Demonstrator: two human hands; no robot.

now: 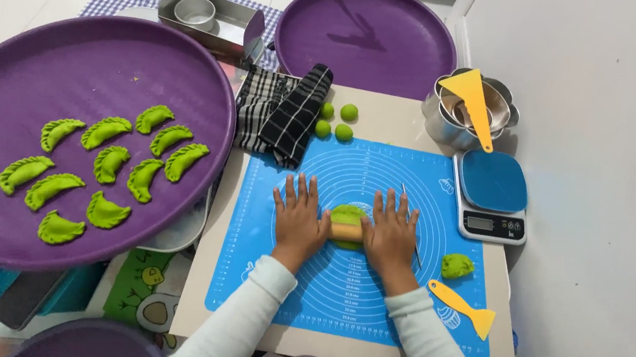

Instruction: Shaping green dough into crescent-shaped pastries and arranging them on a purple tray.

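Dough piece (347,215), green, lay mid-mat on the blue mat (354,285) under a wooden rolling pin (347,231); left hand (299,220) and right hand (392,233) pressed flat on the pin's ends, fingers spread wide, gripping nothing, so uneven pressure could have thinned or stuck the dough. Head view, surroundings: dough lump (457,265) and yellow scraper (462,305) sat near the right hand, three dough balls (337,121) and a checked cloth (285,116) beyond, filled purple tray (86,138) left, scale (491,193) right; nothing blocked the pin.
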